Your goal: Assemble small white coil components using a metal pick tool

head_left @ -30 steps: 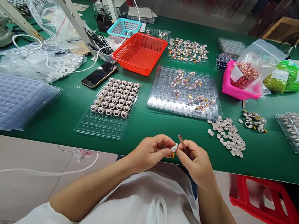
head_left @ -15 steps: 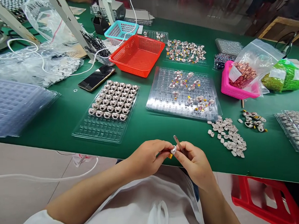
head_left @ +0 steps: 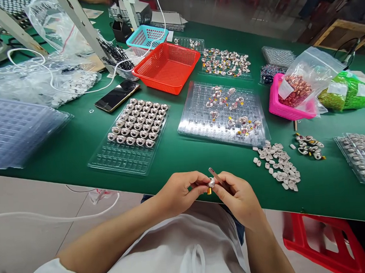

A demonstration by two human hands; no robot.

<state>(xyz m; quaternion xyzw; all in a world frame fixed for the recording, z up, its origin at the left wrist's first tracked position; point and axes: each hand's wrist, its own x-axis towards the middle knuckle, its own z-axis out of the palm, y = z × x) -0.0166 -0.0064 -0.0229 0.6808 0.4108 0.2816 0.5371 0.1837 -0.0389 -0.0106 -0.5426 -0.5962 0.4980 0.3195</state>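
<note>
Over the table's front edge my two hands meet at a small glossy pearl-white earbud shell (head_left: 211, 182) with a gold flex strip (head_left: 209, 190) hanging below it. My left hand (head_left: 187, 191) pinches the shell between thumb and forefinger. From the other side, thumb and fingertips of my right hand (head_left: 235, 195) close on the same shell. Tucked in that right hand are metal tweezers (head_left: 217, 177), their blunt end pointing up and left. Right of the hands lies a loose pile of small white caps (head_left: 281, 165). Shells with gold strips (head_left: 310, 146) are heaped beyond it.
A clear tray (head_left: 118, 159) holds rows of shells; another tray (head_left: 197, 123) carries scattered wired shells. Behind are a red basket (head_left: 169, 69), a blue basket (head_left: 147, 36) and a phone (head_left: 117, 96). A pink basket (head_left: 292, 110) stands right, stacked trays (head_left: 18, 130) left.
The shell has turned slightly between my fingertips, so more of the gold strip shows, pointing down. The tweezers have tilted further left and lower. Both hands stay nearly in place.
</note>
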